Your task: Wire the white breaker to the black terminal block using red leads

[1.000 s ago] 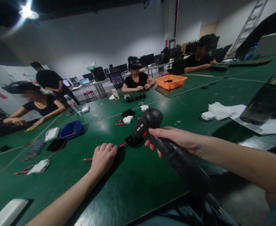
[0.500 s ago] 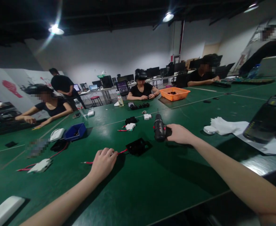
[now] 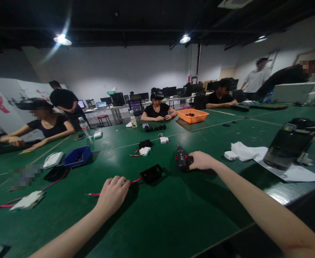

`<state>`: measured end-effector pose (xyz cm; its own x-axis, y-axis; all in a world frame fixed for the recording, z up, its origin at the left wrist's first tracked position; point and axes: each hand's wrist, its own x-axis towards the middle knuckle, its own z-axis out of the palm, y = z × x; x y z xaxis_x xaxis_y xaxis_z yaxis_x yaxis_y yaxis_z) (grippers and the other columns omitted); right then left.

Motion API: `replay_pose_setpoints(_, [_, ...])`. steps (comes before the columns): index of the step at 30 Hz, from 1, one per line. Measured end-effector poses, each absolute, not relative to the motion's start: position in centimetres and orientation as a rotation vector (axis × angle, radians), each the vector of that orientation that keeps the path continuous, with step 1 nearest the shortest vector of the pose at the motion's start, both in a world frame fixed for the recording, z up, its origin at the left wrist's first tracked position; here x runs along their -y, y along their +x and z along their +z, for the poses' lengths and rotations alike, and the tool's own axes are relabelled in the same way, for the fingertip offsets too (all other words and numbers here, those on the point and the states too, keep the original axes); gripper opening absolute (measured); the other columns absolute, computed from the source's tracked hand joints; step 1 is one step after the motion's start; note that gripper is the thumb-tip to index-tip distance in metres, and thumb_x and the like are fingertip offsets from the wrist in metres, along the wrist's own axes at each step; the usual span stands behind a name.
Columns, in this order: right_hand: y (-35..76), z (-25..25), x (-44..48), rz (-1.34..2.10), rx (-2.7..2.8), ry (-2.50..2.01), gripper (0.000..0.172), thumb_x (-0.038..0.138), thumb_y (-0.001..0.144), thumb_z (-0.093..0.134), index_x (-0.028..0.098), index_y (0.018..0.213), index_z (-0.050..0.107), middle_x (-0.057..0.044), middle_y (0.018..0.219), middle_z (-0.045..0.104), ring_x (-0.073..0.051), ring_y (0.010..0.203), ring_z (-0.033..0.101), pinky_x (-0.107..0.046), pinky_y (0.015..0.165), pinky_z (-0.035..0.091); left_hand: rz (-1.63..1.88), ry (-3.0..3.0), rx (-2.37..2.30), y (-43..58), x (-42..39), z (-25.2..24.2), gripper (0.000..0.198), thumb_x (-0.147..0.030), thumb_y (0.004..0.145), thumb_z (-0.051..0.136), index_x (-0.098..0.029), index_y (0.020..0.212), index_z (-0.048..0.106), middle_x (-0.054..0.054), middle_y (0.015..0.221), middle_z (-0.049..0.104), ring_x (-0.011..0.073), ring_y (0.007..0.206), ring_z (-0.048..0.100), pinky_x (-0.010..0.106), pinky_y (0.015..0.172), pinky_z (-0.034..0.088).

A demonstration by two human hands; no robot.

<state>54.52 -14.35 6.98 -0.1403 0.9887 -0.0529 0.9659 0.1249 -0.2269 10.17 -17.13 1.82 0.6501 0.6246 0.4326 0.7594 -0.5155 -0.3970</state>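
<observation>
My right hand (image 3: pixel 202 160) is closed around the handle of a black and red cordless drill (image 3: pixel 182 160). The drill is turned on its side, low at the table, with its bit pointing away from me. To its left lies a black open box (image 3: pixel 150 174) with a red wire running from it to my left hand (image 3: pixel 114 195). My left hand's fingers are curled over a part with red wires that they mostly hide. A red wire end (image 3: pixel 92 194) sticks out on the hand's other side.
Around lie white blocks with red wires (image 3: pixel 28 200), a blue bin (image 3: pixel 78 157), an orange tray (image 3: pixel 193 120) and smaller white pieces (image 3: pixel 164 140). A dark jug (image 3: pixel 287 147) stands on paper at right. Several people sit or stand around the green table (image 3: pixel 157 222).
The view has tilted up and turned slightly right. The drill in my right hand has come a little closer to me and rightward from the black box. My left hand keeps its hold.
</observation>
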Motion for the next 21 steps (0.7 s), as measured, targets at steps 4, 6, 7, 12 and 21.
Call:
replay_pose_setpoints(4, [54.7,7.0,14.6,0.384,2.303,-1.932,0.044,0.052,0.068,0.074,0.017,0.093,0.068,-0.008,0.087,0.071,-0.025,0.077,0.067,-0.029,0.063,0.045,-0.334,-2.312,1.076,10.2,17.2,1.9,0.027,-0.023,0.099,0.047,-0.021,0.109,0.072,0.009,0.105,0.069,0.0242,0.1,0.061,0.04,0.083,0.046])
replay_pose_setpoints(6, [54.4,7.0,14.9,0.35,2.317,-1.923,0.042,0.051,0.07,0.073,0.017,0.093,0.067,-0.01,0.091,0.07,-0.025,0.079,0.067,-0.03,0.064,0.046,-0.342,-2.306,1.074,10.3,17.2,1.8,0.027,-0.023,0.099,0.047,-0.021,0.109,0.072,0.01,0.107,0.069,0.0254,0.103,0.061,0.041,0.085,0.047])
replay_pose_setpoints(7, [54.3,7.0,15.1,0.318,2.325,-1.92,0.041,0.051,0.072,0.072,0.017,0.095,0.067,-0.011,0.095,0.069,-0.026,0.081,0.067,-0.031,0.065,0.047,-0.347,-2.301,1.07,10.3,17.2,1.8,0.028,-0.024,0.099,0.047,-0.02,0.109,0.072,0.01,0.108,0.07,0.0262,0.105,0.061,0.042,0.086,0.047])
replay_pose_setpoints(12, [53.6,6.2,15.8,0.117,2.33,-1.971,0.048,0.047,0.079,0.067,0.013,0.113,0.061,-0.019,0.112,0.062,-0.031,0.093,0.067,-0.038,0.078,0.052,-0.343,-2.279,1.022,10.2,17.2,1.8,0.028,-0.025,0.098,0.047,-0.021,0.111,0.071,0.011,0.114,0.07,0.0304,0.114,0.059,0.047,0.092,0.046])
replay_pose_setpoints(21, [51.2,6.1,17.9,-0.115,2.516,-1.452,0.088,0.039,0.078,0.066,0.01,0.153,0.029,-0.022,0.158,0.029,-0.039,0.144,0.029,-0.055,0.117,0.026,-0.333,-2.297,0.947,10.6,17.6,2.5,0.028,-0.026,0.098,0.048,-0.018,0.113,0.07,0.013,0.113,0.069,0.0322,0.112,0.06,0.049,0.096,0.044])
